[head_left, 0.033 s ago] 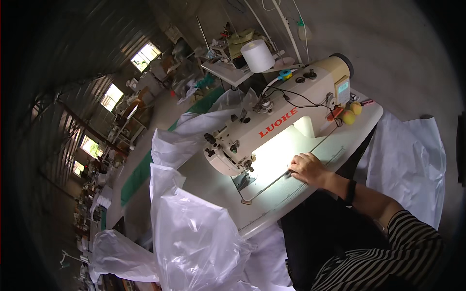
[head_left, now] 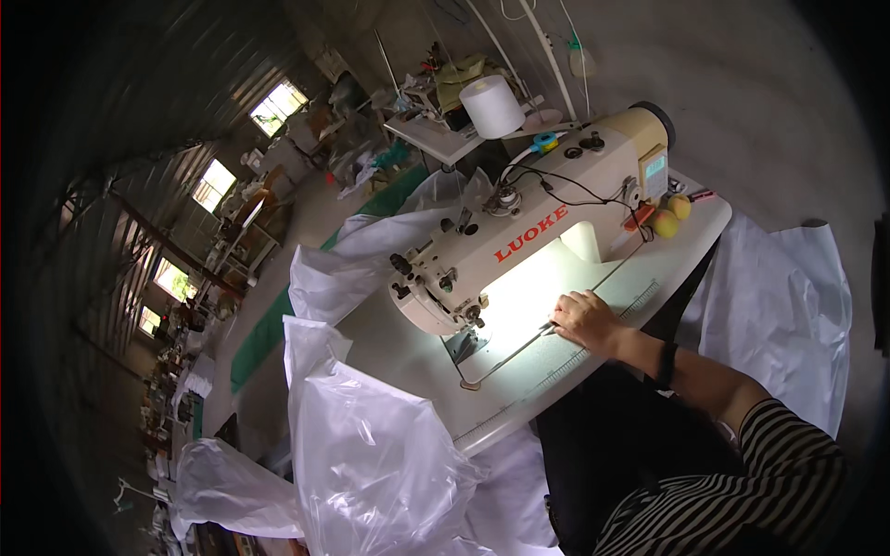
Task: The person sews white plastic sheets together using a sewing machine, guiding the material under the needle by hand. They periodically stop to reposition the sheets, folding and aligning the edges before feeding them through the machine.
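The right hand (head_left: 586,322) seems closed around a slim tool (head_left: 547,327) over the worktop (head_left: 399,354), beside the machine (head_left: 475,264); the left hand is out of view. Likely a tool-handling step, calling for a secure grip.

One lit sewing machine (head_left: 533,218), one white thread cone (head_left: 492,107), two yellowish round objects (head_left: 665,223).

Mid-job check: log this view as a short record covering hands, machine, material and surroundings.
Right hand: on the sewing table, near its front edge
At fingertips: thin dark item, kind unclear
Left hand: not visible
Machine: pale sewing machine, brightly lit beneath its arm
Display: lit
Material: white sheeting at the table's left end; more sheeting at right
Thread: white cone beyond the machine
Beside display: yellowish round objects
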`<action>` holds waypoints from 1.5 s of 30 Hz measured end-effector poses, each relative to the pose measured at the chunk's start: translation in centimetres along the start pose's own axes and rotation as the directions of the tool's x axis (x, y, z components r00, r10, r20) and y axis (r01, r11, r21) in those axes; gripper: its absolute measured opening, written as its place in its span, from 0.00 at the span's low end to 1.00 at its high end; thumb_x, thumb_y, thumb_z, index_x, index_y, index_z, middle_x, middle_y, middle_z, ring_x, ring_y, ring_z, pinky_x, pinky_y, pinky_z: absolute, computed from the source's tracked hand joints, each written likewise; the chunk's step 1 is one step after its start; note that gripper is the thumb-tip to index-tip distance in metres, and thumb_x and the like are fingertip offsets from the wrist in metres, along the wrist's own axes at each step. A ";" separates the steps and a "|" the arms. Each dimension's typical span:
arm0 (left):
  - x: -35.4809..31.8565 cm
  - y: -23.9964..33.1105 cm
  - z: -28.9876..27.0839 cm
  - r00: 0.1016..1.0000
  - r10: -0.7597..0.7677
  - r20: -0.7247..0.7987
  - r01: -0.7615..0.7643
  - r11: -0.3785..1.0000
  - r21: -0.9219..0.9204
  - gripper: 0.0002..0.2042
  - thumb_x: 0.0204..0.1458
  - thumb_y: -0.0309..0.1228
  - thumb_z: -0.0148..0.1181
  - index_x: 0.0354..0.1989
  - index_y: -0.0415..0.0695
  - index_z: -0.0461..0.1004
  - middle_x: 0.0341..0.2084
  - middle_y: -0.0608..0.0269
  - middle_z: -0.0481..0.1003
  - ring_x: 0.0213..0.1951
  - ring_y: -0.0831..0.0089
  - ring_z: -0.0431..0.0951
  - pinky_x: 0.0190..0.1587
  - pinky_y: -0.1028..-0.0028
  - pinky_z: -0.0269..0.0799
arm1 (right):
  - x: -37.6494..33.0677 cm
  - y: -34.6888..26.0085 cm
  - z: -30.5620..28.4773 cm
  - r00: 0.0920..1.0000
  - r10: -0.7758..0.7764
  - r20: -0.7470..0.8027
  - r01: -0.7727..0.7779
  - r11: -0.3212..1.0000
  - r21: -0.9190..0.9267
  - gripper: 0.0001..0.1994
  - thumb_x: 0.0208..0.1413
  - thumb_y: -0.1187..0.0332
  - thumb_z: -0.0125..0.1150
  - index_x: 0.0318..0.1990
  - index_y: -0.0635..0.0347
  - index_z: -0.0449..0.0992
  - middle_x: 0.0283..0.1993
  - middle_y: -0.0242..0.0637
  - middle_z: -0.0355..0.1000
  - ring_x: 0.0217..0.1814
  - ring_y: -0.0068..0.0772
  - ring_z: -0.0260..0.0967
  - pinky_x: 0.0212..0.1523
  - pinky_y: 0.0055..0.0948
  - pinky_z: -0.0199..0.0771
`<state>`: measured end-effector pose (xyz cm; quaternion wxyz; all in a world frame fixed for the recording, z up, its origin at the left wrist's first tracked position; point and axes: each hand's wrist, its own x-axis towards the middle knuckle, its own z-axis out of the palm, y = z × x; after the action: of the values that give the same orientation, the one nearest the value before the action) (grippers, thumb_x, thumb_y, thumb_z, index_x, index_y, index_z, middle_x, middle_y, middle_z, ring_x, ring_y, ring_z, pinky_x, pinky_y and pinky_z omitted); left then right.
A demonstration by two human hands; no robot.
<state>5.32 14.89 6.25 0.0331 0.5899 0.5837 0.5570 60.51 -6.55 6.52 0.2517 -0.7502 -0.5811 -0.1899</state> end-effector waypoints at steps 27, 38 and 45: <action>4.7 -12.1 -16.8 0.916 -0.026 -0.400 -0.062 0.977 -0.204 0.24 0.60 0.30 0.51 0.63 0.33 0.58 0.58 0.42 0.67 0.56 0.53 0.71 0.59 0.64 0.68 | 5.8 -8.6 2.0 0.992 -0.100 0.083 0.093 0.992 0.084 0.32 0.45 0.62 0.68 0.59 0.62 0.66 0.53 0.39 0.66 0.56 0.39 0.63 0.55 0.39 0.64; -5.3 19.6 -6.6 0.914 0.309 0.263 -0.291 0.951 -0.106 0.30 0.47 0.20 0.62 0.62 0.40 0.61 0.60 0.41 0.61 0.61 0.42 0.63 0.64 0.60 0.58 | 6.7 -35.5 7.3 0.690 -0.722 0.052 0.349 0.395 0.850 0.24 0.50 0.65 0.66 0.54 0.62 0.70 0.41 0.46 0.75 0.41 0.44 0.75 0.40 0.37 0.77; -20.9 8.1 -8.8 0.598 -0.089 0.797 0.663 0.612 -0.430 0.14 0.58 0.22 0.52 0.53 0.40 0.70 0.47 0.52 0.74 0.50 0.60 0.76 0.51 0.70 0.72 | 15.5 -45.7 3.2 0.767 -0.240 0.595 -0.631 -0.450 0.632 0.07 0.60 0.68 0.55 0.42 0.59 0.74 0.32 0.34 0.74 0.32 0.27 0.73 0.31 0.29 0.76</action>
<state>10.77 -8.26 2.23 0.6008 0.5450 0.3892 0.4366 20.21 16.49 20.05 0.6195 -0.3079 -0.3241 0.6452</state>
